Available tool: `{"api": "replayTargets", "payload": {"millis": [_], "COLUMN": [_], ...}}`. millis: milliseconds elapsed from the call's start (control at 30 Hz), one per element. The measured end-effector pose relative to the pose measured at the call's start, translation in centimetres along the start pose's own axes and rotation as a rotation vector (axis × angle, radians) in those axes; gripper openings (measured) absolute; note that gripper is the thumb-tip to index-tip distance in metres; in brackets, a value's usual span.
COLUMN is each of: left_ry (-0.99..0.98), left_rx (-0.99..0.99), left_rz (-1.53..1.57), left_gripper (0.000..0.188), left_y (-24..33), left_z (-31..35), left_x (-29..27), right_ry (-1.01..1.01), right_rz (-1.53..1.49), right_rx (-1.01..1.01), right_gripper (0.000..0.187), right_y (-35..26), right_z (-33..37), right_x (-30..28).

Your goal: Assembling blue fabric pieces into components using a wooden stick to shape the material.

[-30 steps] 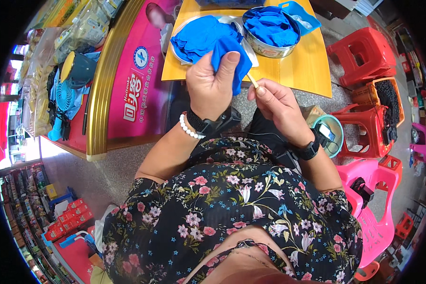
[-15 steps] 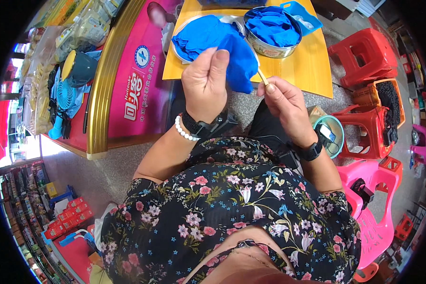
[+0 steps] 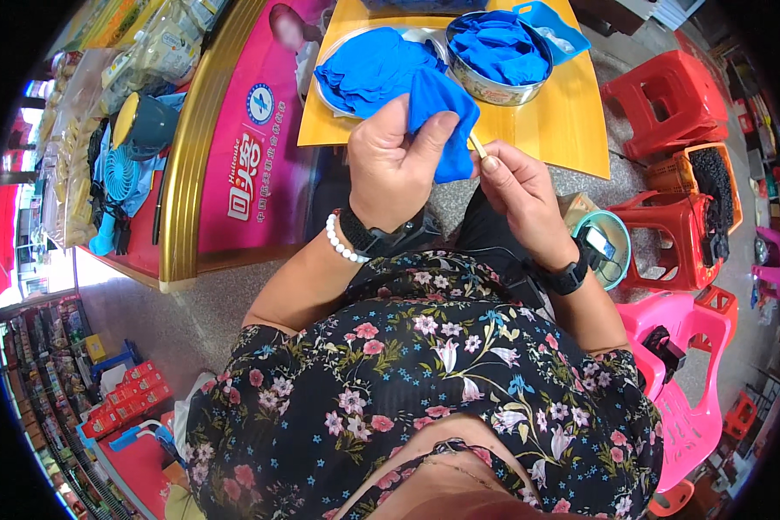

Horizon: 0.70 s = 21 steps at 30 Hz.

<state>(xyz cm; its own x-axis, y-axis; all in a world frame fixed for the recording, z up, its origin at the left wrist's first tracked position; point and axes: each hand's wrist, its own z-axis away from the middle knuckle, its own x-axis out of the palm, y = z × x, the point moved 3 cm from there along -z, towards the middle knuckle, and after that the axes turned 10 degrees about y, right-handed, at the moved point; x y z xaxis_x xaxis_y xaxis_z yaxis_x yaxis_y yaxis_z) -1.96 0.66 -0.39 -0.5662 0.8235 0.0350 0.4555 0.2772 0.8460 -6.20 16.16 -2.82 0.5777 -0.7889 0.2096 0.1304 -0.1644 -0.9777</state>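
My left hand (image 3: 396,160) pinches a piece of blue cloth (image 3: 446,104) between thumb and fingers, and the cloth rises above the thumb and drapes to the right. Close beside it, my right hand (image 3: 516,186) grips a thin pale stick (image 3: 477,146) whose upper end meets the cloth's edge. Whether the stick is fixed to the cloth I cannot tell. Just beyond my hands, a pile of blue cloth pieces (image 3: 377,65) lies on a white plate (image 3: 331,106). To its right stands a round tin (image 3: 516,94) filled with more folded blue cloth (image 3: 500,48).
The yellow table (image 3: 572,130) also bears a light-blue plastic basket (image 3: 572,43). A pink counter with gold edging (image 3: 182,173) stands at left. Red stools (image 3: 667,100), a pink chair (image 3: 693,407) and a light-blue bin (image 3: 620,234) are at right.
My left hand has shifted slightly right and down, closer to the right hand, and its thumb now presses over the cloth. The right hand and stick have barely moved.
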Motion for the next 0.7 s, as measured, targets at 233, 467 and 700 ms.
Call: {"api": "replayTargets", "payload": {"millis": [233,467,700], "left_ry": [0.076,0.06,0.096], "left_rx": [-0.304,-0.2,-0.241], "left_rz": [0.323,0.3,0.505], "left_gripper": [0.014,0.023,0.021], "left_y": [0.9,0.1,1.0], "left_z": [0.0,-1.3,-0.9], "left_x": [0.2,-1.8,-1.1], "right_ry": [0.079,0.074,-0.068], "right_rz": [0.278,0.32,0.01], "right_rx": [-0.265,-0.264,-0.016], "right_gripper": [0.023,0.023,0.024], "right_y": [-0.8,-0.3,-0.2], "right_z": [-0.5,-0.2,0.5], "right_x": [-0.1,0.3,0.1]}}
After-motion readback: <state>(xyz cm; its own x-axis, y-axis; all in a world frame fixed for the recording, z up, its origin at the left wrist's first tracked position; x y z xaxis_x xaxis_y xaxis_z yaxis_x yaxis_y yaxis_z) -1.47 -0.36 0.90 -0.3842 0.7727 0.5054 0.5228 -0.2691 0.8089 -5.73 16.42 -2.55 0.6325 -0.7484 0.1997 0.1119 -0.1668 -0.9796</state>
